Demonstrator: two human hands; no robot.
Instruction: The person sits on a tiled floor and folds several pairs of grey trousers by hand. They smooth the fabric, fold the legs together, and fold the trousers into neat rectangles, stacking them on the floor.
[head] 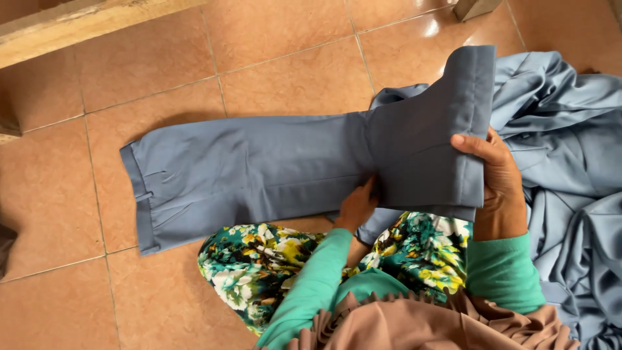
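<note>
Head view: the grey-blue trousers [259,172] lie flat on the tiled floor [58,194], waistband away from you. Your right hand [495,188] is closed on the leg end, lifting it upright, apparently to fold it over. Your left hand [357,206] presses fingers-down at the trousers' fold line, steadying the crease. Right of the trousers sits a heap of matching cloth [570,162].
</note>
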